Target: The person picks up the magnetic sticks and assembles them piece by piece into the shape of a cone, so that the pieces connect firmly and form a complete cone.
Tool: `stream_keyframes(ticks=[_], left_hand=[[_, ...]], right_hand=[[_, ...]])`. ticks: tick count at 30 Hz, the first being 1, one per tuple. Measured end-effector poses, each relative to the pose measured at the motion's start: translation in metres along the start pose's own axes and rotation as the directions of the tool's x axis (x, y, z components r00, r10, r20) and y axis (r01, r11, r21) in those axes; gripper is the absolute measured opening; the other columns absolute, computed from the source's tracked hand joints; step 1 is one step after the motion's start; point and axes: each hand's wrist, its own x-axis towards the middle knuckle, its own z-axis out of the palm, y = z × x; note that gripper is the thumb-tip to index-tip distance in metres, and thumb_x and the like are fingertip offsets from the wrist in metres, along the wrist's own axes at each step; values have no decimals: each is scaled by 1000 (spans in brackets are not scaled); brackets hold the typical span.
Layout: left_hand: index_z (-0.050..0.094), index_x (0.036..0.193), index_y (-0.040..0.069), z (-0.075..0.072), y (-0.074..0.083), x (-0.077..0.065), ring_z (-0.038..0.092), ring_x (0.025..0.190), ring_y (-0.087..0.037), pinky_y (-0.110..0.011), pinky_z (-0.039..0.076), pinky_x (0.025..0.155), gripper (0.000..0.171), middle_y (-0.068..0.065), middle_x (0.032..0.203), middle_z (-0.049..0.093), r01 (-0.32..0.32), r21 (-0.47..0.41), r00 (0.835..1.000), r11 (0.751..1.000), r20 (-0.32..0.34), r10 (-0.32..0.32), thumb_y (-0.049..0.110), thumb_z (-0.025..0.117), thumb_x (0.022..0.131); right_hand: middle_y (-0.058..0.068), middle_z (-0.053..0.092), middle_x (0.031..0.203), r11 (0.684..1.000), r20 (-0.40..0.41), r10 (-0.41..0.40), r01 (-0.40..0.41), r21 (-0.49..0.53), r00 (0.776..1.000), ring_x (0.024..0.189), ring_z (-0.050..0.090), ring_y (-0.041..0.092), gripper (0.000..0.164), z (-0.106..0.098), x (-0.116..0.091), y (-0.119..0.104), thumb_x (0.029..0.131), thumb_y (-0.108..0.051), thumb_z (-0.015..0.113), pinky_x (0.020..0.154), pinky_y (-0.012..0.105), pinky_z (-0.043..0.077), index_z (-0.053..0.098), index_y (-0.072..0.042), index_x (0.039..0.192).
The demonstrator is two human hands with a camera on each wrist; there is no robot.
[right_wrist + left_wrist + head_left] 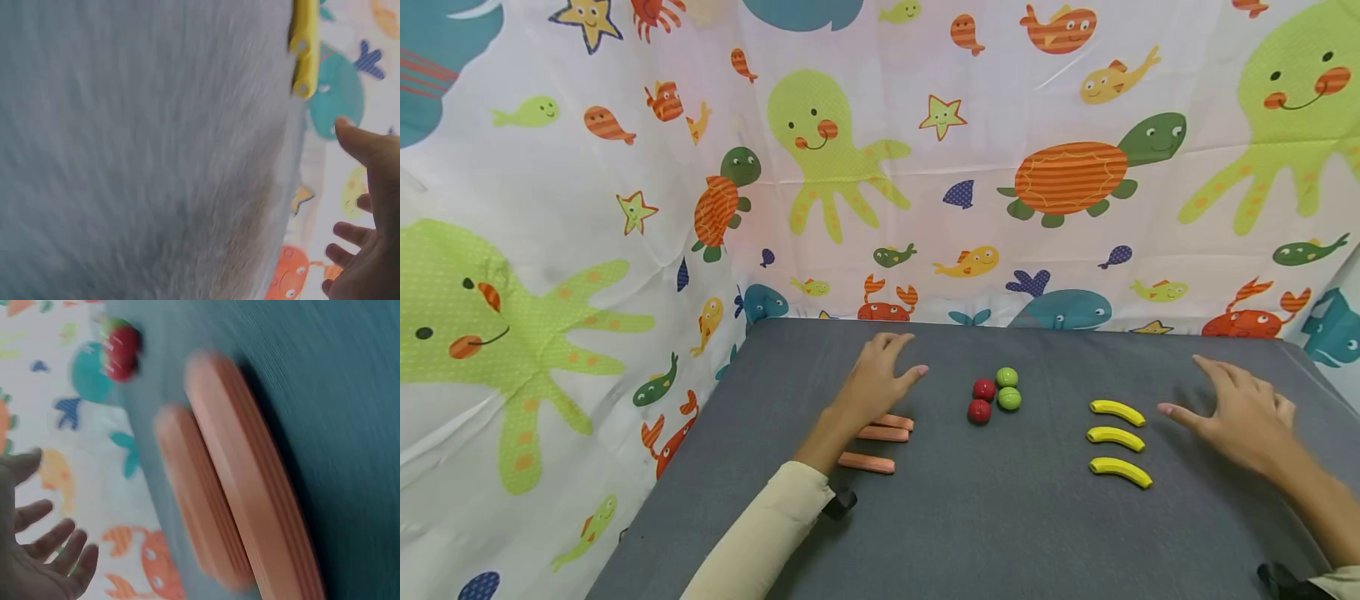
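My left hand (874,379) hovers with fingers loosely spread, holding nothing, just beyond three pinkish-orange ridged sticks (883,433). Two of these sticks (250,481) fill much of the left wrist view, blurred. My right hand (1243,412) is also relaxed and bare, thumb pointing left, to the right of three yellow toy bananas (1116,438) laid in a column. Between the sticks and bananas, two red balls (979,411) and two green balls (1009,398), fruit-like, sit close together.
A dark grey cloth (985,525) covers the table. Behind it and on the left hangs a white curtain (865,50) printed with sea animals. Black wrist bands (840,504) show at the cuffs.
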Motion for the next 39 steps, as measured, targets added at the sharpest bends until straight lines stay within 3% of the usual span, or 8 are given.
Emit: stream_keyframes(ticks=[4, 11, 16, 23, 32, 39], left_hand=[[58, 151, 13, 6, 16, -8, 59, 129, -31, -50, 53, 103, 55, -13, 141, 59, -4, -163, 1000, 987, -6, 3, 38, 70, 104], [63, 146, 12, 24, 36, -16, 67, 122, -28, -41, 57, 99, 51, -8, 132, 64, -5, -255, 1000, 967, 27, 12, 33, 76, 101], [65, 143, 12, 39, 42, -15, 67, 121, -25, -38, 57, 99, 49, -11, 134, 64, 13, -248, 997, 969, 75, 6, 33, 76, 101], [67, 141, 7, 62, 42, -8, 65, 118, -24, -36, 56, 95, 47, -10, 135, 64, 13, -217, 993, 976, 120, 13, 29, 76, 101], [73, 135, 10, 78, 42, -3, 63, 107, -19, -30, 53, 90, 39, -9, 128, 69, -41, -165, 987, 986, 145, 66, 24, 77, 100], [74, 133, 11, 81, 44, 0, 65, 106, -17, -29, 53, 90, 36, -7, 125, 71, -40, -154, 985, 987, 162, 65, 23, 78, 99]], right_hand=[[48, 34, 144, 999, 47, -7, 4, 45, 999, 121, 30, 69, 98, -5, -10, -14, 94, -60, 73, 86, 79, 28, 36, 6, 156], [37, 56, 131, 985, 73, -67, 54, 165, 995, 115, 54, 55, 77, -5, -29, -42, 95, -48, 79, 86, 75, 41, 55, 7, 143], [26, 68, 118, 975, 82, -99, 81, 207, 992, 102, 67, 42, 63, -4, -41, -60, 91, -41, 85, 76, 57, 55, 67, 4, 132], [8, 73, 103, 967, 132, -136, 103, 231, 982, 89, 66, 21, 42, 0, -53, -75, 90, -30, 87, 65, 26, 50, 76, -2, 120], [-5, 71, 93, 960, 178, -178, 131, 246, 968, 79, 57, 3, 22, 9, -60, -79, 90, -22, 86, 64, 25, 48, 80, -11, 108], [-4, 71, 93, 961, 246, -166, 100, 259, 955, 79, 57, 7, 19, 10, -61, -79, 92, -18, 83, 64, 25, 48, 80, -9, 109]])
